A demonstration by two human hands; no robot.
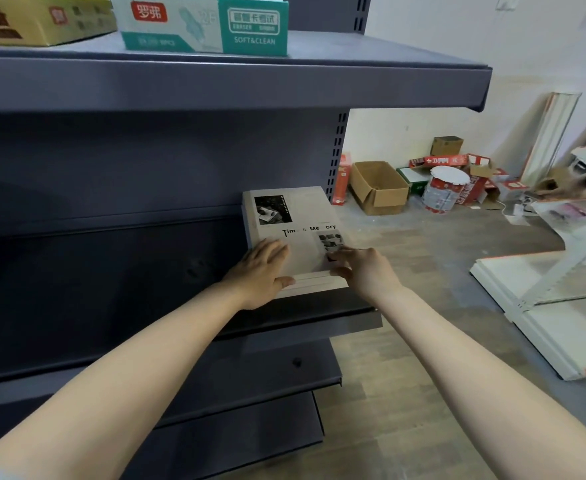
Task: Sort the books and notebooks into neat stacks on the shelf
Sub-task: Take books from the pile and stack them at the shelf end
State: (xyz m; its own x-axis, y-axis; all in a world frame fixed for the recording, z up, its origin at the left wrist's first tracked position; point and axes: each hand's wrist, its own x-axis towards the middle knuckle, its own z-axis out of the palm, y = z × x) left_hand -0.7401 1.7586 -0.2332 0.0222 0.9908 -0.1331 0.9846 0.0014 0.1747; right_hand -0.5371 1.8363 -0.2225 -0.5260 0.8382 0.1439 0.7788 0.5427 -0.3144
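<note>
A stack of pale grey books lies at the right end of a dark grey shelf; the top cover reads "Time & Memory" and carries two dark photos. My left hand lies flat on the cover's near left corner, fingers straight, thumb along the stack's front edge. My right hand is at the near right corner, its fingers on the cover and its thumb against the front edge of the top book. The lower books show only as white edges under the top one.
On the shelf above stand a teal and white tissue carton and a yellow carton. Two more dark shelves jut out below. To the right, the floor holds open cardboard boxes, a paint can and white shelf parts.
</note>
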